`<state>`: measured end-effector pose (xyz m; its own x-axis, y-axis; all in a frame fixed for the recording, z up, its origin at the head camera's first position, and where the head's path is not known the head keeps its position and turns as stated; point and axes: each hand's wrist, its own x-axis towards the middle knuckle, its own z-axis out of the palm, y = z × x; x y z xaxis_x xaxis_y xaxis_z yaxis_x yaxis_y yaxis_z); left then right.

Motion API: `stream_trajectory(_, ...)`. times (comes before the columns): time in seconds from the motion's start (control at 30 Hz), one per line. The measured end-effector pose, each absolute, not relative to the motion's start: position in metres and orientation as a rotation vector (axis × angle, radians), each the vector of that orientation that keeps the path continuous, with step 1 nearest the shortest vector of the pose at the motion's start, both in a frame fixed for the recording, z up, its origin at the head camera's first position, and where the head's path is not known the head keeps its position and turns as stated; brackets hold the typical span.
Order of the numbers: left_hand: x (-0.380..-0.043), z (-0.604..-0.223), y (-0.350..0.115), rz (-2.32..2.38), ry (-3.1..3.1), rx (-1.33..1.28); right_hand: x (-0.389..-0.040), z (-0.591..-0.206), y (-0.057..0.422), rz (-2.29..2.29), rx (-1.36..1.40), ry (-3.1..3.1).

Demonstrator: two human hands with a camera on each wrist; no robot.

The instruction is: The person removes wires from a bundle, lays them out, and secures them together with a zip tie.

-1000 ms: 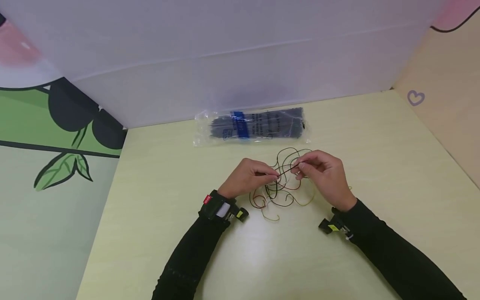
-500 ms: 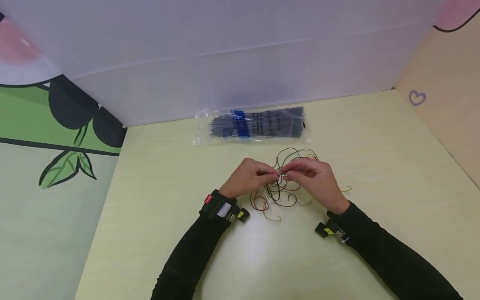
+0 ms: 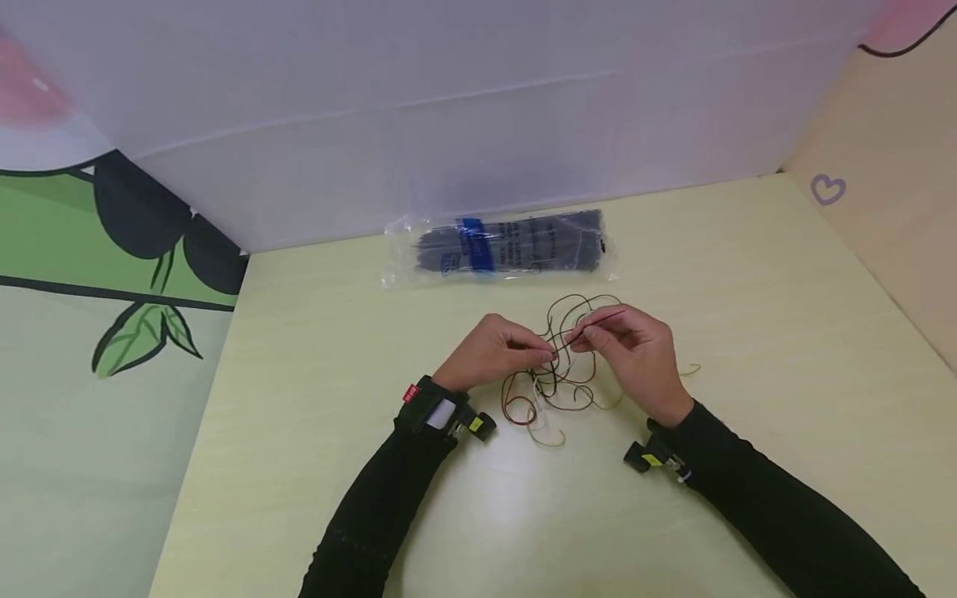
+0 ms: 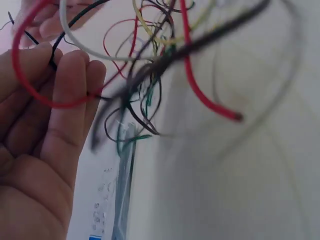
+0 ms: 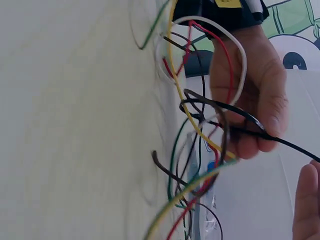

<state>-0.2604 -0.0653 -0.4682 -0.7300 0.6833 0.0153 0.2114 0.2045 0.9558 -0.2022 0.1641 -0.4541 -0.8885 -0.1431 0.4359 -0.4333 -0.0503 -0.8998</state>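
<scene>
My left hand [image 3: 497, 353] pinches a black wire [image 5: 295, 147] between thumb and fingers, over a loose tangle of thin wires. To its right, my right hand [image 3: 635, 357] has thumb and forefinger on the same black wire, a short span from the left fingertips. The wire's free end sticks out past the right fingers in the head view. Red, yellow, white, green and brown wires curl beneath and between the hands. Close to the left wrist camera, a red wire [image 4: 188, 65] ends in a cut tip. Fingers partly hide the tangle's middle.
Behind the hands, near the back wall, lies a clear plastic bag [image 3: 557, 242] of dark thin strips with a blue band. The pale tabletop [image 3: 493, 515] meets a lilac wall [image 3: 449, 149] at the back and printed panels at the sides.
My right hand came left, close to the left fingertips, then drew back slightly to the right along the black wire. The left hand has stayed almost in place.
</scene>
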Motion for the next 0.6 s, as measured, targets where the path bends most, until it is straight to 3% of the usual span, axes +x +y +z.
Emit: stream_trajectory(0.6, -0.262, -0.471, -0.069, 1.528, 2.118, 0.850, -0.204, -0.435, 0.176, 2.188, 0.667, -1.835)
